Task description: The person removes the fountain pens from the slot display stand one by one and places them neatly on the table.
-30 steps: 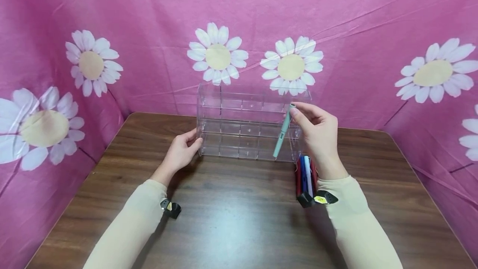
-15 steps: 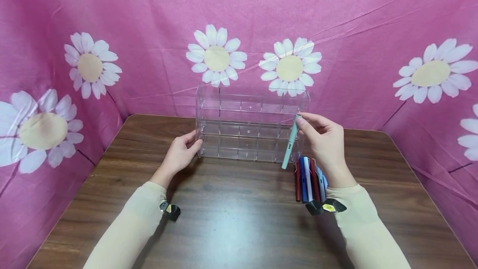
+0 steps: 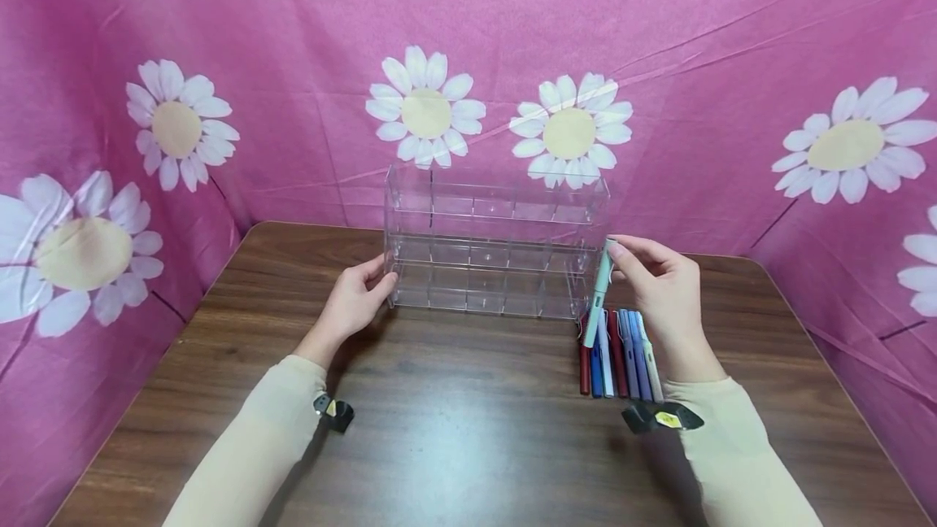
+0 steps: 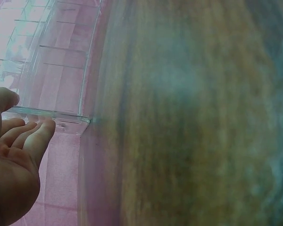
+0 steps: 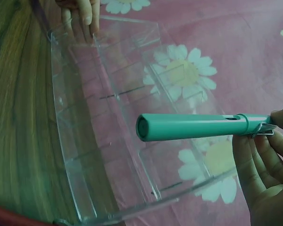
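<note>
A clear plastic tiered display rack [image 3: 486, 254] with divided compartments stands upright at the back of the table. My left hand [image 3: 354, 297] holds its left end, the thumb in front and the fingers along the outer side, as the left wrist view shows of the rack [image 4: 61, 110]. My right hand [image 3: 662, 293] pinches a mint-green fountain pen [image 3: 599, 293] near its capped top, beside the rack's right end. In the right wrist view the pen [image 5: 193, 127] points its barrel end away from the fingers, its metal clip by the fingertips.
Below the held pen, several more pens [image 3: 619, 356] lie side by side on the brown wooden table [image 3: 454, 429], in red, blue, white, purple and cream. A pink cloth [image 3: 293, 39] with daisies hangs behind and at both sides.
My right hand has moved right and slightly down with the green pen, from in front of the rack to above the row of pens, uncovering more of them. The left hand stays put.
</note>
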### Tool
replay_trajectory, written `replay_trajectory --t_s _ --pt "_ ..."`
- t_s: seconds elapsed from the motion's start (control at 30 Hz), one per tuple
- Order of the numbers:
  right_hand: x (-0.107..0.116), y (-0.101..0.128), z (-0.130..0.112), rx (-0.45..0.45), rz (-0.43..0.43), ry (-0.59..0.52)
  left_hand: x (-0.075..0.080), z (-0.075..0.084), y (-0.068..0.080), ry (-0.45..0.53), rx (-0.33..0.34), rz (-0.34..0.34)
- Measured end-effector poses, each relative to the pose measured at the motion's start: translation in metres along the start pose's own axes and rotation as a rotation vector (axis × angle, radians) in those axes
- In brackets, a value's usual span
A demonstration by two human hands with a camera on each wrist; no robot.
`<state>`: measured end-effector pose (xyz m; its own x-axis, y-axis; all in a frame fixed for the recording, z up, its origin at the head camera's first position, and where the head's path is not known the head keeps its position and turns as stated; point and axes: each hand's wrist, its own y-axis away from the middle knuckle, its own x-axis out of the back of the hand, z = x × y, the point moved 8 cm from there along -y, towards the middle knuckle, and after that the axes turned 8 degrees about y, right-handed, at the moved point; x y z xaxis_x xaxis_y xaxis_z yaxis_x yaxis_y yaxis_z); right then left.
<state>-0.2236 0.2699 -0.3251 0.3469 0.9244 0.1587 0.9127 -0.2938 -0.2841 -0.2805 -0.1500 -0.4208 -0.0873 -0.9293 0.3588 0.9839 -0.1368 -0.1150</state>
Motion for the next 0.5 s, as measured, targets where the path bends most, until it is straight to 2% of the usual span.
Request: replay_trajectory --t_s 0.2,0.43,0.5 --pt "0.015 0.002 0.01 -0.022 -0.007 0.08 0.0 0.001 -0.001 0.003 0.001 -0.009" --pt "0.031 0.005 0.021 -0.044 -0.026 0.25 0.0 -0.001 0.0 0.019 0.019 -0.013" --pt "0.035 0.005 0.026 -0.055 -0.032 0.25 0.0 -0.001 0.0 0.019 0.019 -0.011"
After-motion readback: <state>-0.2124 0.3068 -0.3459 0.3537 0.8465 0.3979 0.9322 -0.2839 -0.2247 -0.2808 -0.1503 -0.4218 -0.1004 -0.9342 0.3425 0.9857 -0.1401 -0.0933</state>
